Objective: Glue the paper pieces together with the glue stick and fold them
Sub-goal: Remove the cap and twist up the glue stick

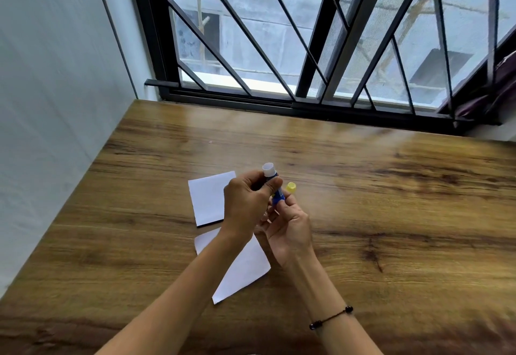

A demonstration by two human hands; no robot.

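1. Our left hand (247,204) grips the upper barrel of the blue glue stick with its white open top (272,180), holding it up above the desk.
2. Our right hand (287,225) pinches the stick's blue base between its fingers; a small yellow cap (291,187) shows just beside them, though we cannot tell if it is held or lying on the desk.
3. We judge this as the readying step: the base looks set to be twisted to raise the glue.
4. Next, the stick must come down onto paper.
5. One white rectangular paper piece (208,197) lies just left of the hands, a second white piece (245,268) under our forearms, both flat on the wood-grain desk (391,215).
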